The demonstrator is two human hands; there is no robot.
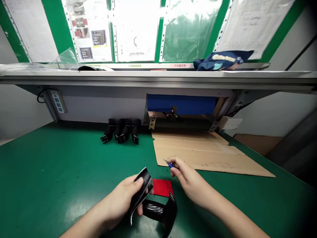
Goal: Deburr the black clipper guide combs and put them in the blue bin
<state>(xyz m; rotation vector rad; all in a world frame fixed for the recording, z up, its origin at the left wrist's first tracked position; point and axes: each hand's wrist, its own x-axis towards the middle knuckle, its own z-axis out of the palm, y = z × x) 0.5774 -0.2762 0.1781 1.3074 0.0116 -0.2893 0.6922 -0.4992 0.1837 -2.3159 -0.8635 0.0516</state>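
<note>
My left hand [123, 195] is closed around a curved black piece [145, 178] with a pale edge, tilted upward, the thumb pressed on its face. In my right hand [184, 175] I pinch a small blue tool [170, 164] with a thin pointed tip aimed to the left; its exact kind is too small to tell. The tool is apart from the black piece. Just right of my left fingers lies a flat red square [162, 187] on the green table. Below it, a glossy black molded part [169, 211] rests on the table, partly behind my left fingers.
Several black glossy parts [121, 130] lie in a row at the back of the green table [49, 165]. A cardboard sheet [198, 158] covers the back right, before a blue panel [182, 104]. Overhead runs a shelf [123, 77] with a dark blue bag [220, 60].
</note>
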